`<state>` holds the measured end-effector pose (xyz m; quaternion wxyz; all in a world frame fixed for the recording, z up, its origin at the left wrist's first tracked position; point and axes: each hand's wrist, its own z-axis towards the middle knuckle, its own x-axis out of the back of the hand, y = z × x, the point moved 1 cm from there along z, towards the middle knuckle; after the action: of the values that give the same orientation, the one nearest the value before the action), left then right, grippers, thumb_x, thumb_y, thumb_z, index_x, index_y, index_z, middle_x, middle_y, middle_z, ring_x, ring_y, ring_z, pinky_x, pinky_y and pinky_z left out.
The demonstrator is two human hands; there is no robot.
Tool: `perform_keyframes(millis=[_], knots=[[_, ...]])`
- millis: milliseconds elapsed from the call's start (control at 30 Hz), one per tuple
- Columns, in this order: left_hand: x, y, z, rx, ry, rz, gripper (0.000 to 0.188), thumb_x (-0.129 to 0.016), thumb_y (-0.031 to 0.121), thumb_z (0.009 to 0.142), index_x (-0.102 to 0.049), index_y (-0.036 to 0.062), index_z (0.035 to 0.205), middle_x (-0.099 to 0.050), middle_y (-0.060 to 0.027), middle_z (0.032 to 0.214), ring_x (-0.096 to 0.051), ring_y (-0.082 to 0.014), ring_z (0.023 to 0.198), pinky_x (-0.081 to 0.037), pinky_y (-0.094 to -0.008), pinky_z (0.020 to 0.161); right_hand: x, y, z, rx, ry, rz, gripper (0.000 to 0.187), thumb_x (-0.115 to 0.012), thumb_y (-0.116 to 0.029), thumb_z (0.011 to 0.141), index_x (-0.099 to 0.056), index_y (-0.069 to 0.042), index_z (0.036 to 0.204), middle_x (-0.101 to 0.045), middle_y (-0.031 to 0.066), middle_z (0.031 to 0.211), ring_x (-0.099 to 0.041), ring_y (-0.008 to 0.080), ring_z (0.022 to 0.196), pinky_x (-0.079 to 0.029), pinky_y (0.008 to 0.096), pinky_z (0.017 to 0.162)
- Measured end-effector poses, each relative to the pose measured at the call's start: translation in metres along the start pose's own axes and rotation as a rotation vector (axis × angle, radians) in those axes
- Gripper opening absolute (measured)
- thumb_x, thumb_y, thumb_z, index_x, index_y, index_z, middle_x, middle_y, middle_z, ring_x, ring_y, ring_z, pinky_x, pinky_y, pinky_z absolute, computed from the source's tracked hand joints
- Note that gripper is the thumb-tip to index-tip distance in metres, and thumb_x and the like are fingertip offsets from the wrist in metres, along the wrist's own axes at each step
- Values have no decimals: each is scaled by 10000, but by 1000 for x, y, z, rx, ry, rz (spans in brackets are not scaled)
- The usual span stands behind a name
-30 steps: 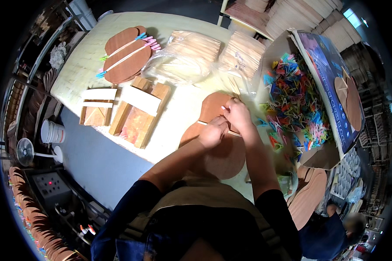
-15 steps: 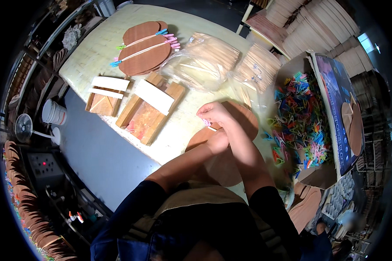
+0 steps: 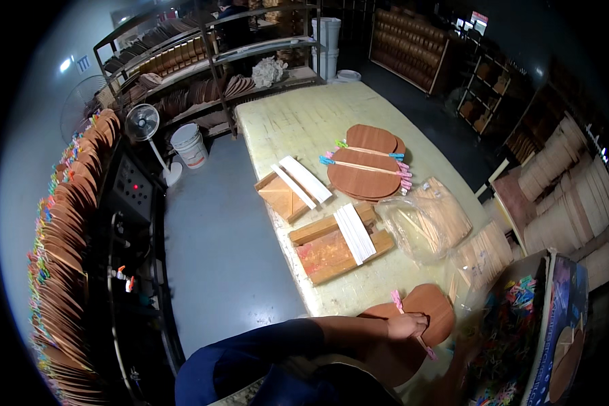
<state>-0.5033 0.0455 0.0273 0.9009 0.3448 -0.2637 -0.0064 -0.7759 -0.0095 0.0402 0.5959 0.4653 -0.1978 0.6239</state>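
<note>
A pale greenish-yellow worktable [image 3: 287, 128] with a worn top spreads across the middle of the view. At the far left stands a long row of reddish-brown wooden panels [image 3: 64, 257], their edges bristling with coloured clips. An open cardboard box [image 3: 563, 291] with a dark blue printed side sits at the lower right.

On the table, near its lower right end, lies a reddish-brown, guitar-shaped wooden panel [image 3: 432, 304], just beside the box. A stack of similar flat wooden panels [image 3: 364, 179] lies farther up, clipped at both sides.

Between them is a wooden frame with two thick rails [image 3: 323, 256] (its bed stained red), and next to that a smaller square wooden frame [image 3: 281, 201]; both carry white strips. Two clear plastic bags of pale wooden sticks [image 3: 443, 210] lie to the right.

The left hand [image 3: 407, 326] rests over the panel's waist; whether its fingers clamp it or merely lie on it, I cannot tell. The right hand is lost in shadow, so its state cannot be told either.

Smallest are the pink plastic clips [image 3: 397, 300] at the panel's waist, one on either side of the left hand, and the multicoloured plastic clips [image 3: 521, 292] heaped in the box.
</note>
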Motion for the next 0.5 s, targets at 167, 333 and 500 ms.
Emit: perform_keyframes(millis=[167,333,500], knots=[[-2,2,0,35,17,-81,136,-591,53,643,-460,64,676,-496,-95,842,-497,-285,849,-423,-350,727,-12,13,-103,-323,9,-15,317,-493,-284,894,-599,-64,1095,-604,140,1094,-576,295,1003,-454,458,824],[27,13,9,48,-130,-172,151,-632,17,658,-569,41,794,-548,-112,905,-520,-298,913,-439,-354,777,20,-31,-108,-718,-563,132,335,-471,-325,905,-610,-78,1085,-578,143,1146,-543,306,1058,-428,498,836],[127,13,-27,319,235,-46,260,-633,45,760,-597,30,1016,-583,-135,1048,-556,-315,985,-457,-390,859,80,-57,-113,-415,-252,30,360,-489,-314,895,-570,-58,1135,-567,152,1170,-509,316,1102,-418,465,886]])
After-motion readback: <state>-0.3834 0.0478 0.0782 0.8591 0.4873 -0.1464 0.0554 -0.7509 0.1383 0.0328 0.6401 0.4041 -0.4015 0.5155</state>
